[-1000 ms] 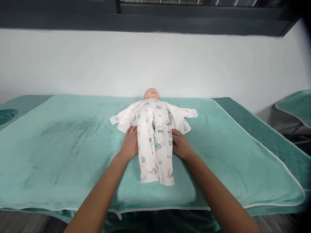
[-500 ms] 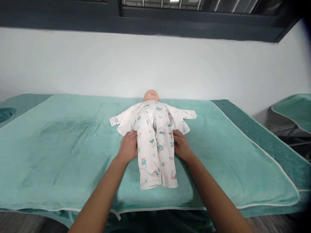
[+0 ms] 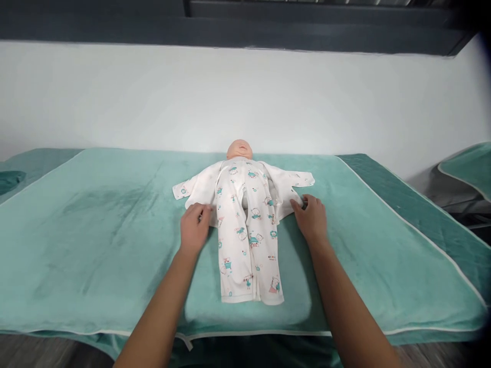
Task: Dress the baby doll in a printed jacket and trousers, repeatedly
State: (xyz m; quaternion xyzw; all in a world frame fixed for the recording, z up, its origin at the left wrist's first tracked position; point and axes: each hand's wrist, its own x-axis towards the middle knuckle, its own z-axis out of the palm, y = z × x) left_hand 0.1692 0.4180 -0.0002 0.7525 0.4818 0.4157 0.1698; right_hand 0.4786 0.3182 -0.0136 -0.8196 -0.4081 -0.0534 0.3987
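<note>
A baby doll (image 3: 240, 148) lies on its back on the teal bed cover, its head toward the wall. Over its body is a white printed baby outfit: a shirt (image 3: 201, 190) with sleeves spread to both sides, and trousers (image 3: 249, 250) laid flat on top, legs toward me. My left hand (image 3: 194, 227) is closed at the lower left edge of the shirt, thumb and fingers pinched at the cloth. On the other side my right hand (image 3: 311, 219) pinches the lower right corner of the shirt between thumb and fingers. The doll's limbs are hidden.
The teal cover (image 3: 103, 230) spreads over the bed, with a darker teal layer (image 3: 406, 204) along the right. Behind stands a white wall (image 3: 245, 97) below a dark window frame (image 3: 245, 30). Another teal-covered surface (image 3: 470, 166) shows at the far right.
Both hands have come away from the sides of the trousers and moved outward to the shirt's lower edges, the right hand farther. The view has tipped slightly downward.
</note>
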